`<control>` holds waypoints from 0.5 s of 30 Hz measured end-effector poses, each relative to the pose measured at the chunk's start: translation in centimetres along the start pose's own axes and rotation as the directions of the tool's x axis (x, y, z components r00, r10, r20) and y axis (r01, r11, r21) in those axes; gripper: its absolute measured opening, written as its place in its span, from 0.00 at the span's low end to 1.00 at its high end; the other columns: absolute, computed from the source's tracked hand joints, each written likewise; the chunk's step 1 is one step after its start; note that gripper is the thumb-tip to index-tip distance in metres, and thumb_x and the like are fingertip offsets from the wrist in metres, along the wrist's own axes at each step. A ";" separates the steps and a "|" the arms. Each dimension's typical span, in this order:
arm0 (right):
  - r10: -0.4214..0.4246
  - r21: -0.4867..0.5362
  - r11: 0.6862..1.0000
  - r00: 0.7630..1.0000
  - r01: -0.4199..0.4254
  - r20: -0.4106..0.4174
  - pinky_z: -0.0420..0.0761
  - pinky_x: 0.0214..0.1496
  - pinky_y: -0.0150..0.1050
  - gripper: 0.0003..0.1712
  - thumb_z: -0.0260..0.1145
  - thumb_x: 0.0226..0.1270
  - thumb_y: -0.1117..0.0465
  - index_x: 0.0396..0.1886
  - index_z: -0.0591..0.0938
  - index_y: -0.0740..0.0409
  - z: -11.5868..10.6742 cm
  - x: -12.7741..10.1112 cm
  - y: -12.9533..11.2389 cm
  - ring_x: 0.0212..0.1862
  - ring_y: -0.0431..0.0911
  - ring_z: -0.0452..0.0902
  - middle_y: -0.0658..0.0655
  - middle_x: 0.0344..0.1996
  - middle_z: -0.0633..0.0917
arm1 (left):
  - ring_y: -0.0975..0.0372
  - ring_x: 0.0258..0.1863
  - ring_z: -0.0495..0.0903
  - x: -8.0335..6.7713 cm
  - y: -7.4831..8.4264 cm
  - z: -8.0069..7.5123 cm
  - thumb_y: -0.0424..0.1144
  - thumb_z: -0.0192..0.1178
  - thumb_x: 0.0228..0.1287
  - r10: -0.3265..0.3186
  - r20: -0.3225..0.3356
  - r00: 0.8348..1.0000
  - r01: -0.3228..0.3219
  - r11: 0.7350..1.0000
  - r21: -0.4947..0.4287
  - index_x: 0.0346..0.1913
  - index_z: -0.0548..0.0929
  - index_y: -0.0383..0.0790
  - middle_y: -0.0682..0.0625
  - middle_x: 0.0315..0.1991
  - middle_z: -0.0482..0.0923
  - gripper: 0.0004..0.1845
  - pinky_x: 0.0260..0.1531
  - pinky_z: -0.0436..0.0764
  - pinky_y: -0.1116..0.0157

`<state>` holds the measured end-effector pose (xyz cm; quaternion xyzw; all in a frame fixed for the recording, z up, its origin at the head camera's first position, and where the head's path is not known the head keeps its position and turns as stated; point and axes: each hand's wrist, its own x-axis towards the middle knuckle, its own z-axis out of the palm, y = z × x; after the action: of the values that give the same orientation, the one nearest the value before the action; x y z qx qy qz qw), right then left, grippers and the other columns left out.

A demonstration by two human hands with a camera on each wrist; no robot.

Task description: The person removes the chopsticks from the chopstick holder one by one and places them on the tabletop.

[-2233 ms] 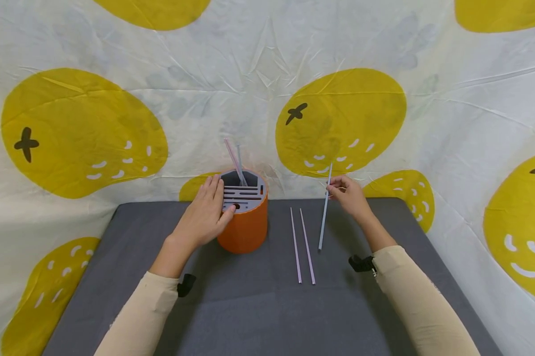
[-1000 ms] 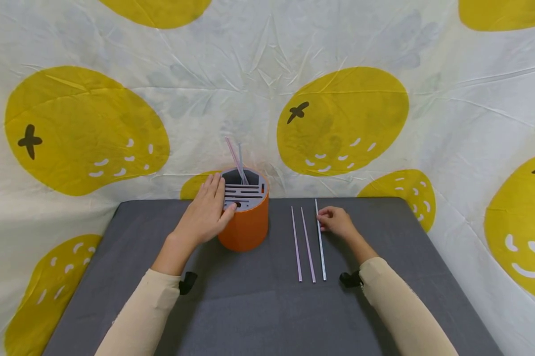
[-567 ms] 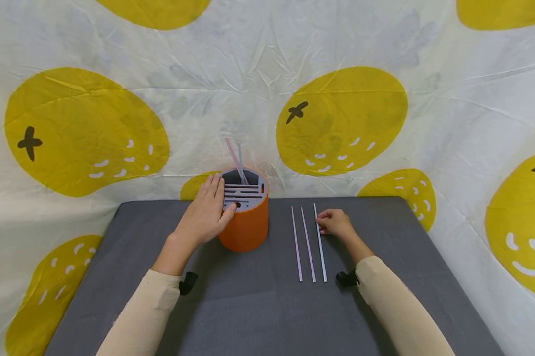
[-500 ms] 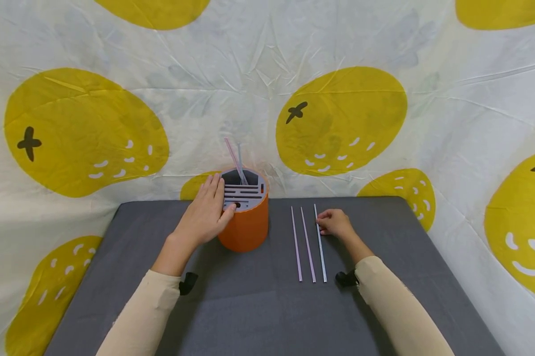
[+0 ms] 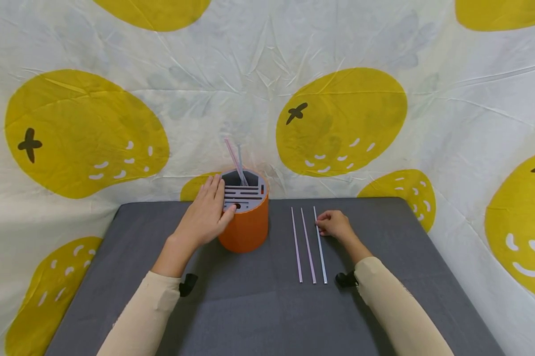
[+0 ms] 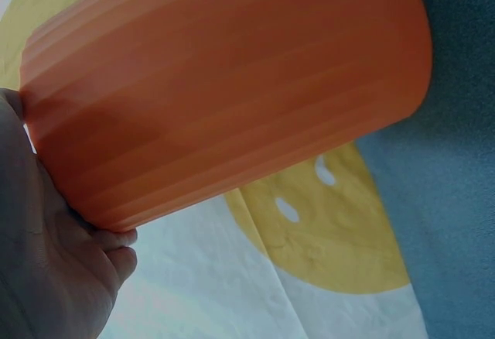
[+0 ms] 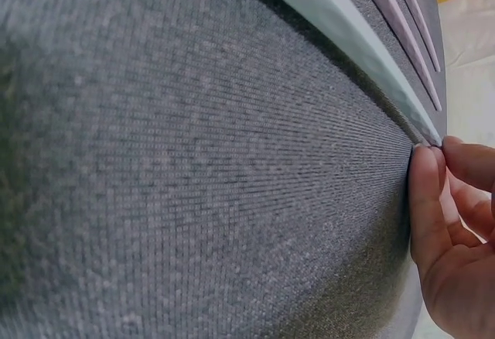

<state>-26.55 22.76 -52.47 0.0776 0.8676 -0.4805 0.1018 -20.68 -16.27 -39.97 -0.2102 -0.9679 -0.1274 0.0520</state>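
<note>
In the head view, my right hand [image 5: 335,223] pinches the upper part of a pale blue chopstick [image 5: 322,257] between thumb and fingertips. The chopstick lies lengthwise on the grey table, and in the right wrist view the fingertips [image 7: 427,157] meet at its far end. Left of it, two lilac chopsticks [image 5: 296,252] [image 5: 309,252] lie roughly parallel. My left hand [image 5: 205,212] rests with straight fingers on the left rim of an orange round utensil holder [image 5: 244,235] with a grey slotted top. The left wrist view shows the holder's orange wall [image 6: 232,83] upright beside the palm.
A pink stick [image 5: 232,152] and a pale blue stick [image 5: 239,154] stand leaning in the holder's rear compartment. The grey cloth-covered table [image 5: 249,316] ends at a white curtain [image 5: 232,59] printed with yellow fruit shapes.
My right hand has lowered the pale blue chopstick onto the table beside the lilac ones, then slid it slightly nearer. The left hand and holder have stayed in place.
</note>
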 end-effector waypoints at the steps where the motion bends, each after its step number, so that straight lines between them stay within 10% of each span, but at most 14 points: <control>1: 0.001 0.007 1.000 1.000 -0.001 0.002 0.87 0.30 0.32 0.12 0.69 0.72 0.66 0.47 0.84 0.72 0.0 0.1 0.1 0.26 0.39 0.81 0.58 0.30 0.86 | 0.43 0.84 0.38 0.0 0.0 0.0 0.59 0.38 0.81 0.000 0.000 1.000 0.000 1.000 -0.001 0.82 0.47 0.27 0.36 0.84 0.37 0.43 0.83 0.42 0.47; 15: -0.010 -0.043 0.999 1.000 0.009 -0.005 0.87 0.30 0.33 0.10 0.69 0.71 0.66 0.44 0.85 0.70 0.1 0.2 0.2 0.26 0.39 0.82 0.57 0.29 0.85 | 0.43 0.84 0.39 0.0 0.0 0.0 0.58 0.39 0.82 0.004 -0.013 1.000 -0.004 1.000 -0.003 0.82 0.47 0.28 0.35 0.84 0.38 0.43 0.83 0.43 0.47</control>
<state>-26.65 22.80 -52.71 0.0724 0.8783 -0.4621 0.0990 -20.64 -16.27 -39.98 -0.2113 -0.9670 -0.1302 0.0580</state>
